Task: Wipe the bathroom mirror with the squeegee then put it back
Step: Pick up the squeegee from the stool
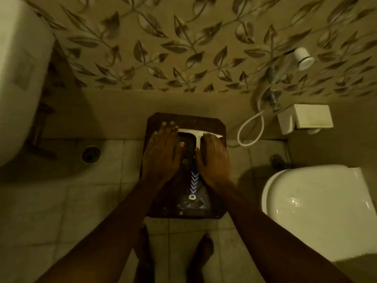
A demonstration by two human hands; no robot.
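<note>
A dark wood-framed mirror [183, 119] lies on the tiled floor against the wall, with water drops on its glass. The squeegee [192, 180] lies on it: the white blade is at the far end, and the blue handle with white chevrons points toward me. My left hand [163, 152] rests flat on the mirror's left side with fingers spread, its fingertips at the blade's left end. My right hand [214, 160] is curled over the blade's right half, with the thumb against the squeegee's neck.
A white toilet [318, 211] with its lid down stands at the right. A washbasin [18, 78] overhangs the left, with a floor drain [90, 153] below. A hand sprayer [304, 58] with a looped hose [251, 131] and a white box [312, 117] hang on the wall. My bare feet [200, 256] stand just before the mirror.
</note>
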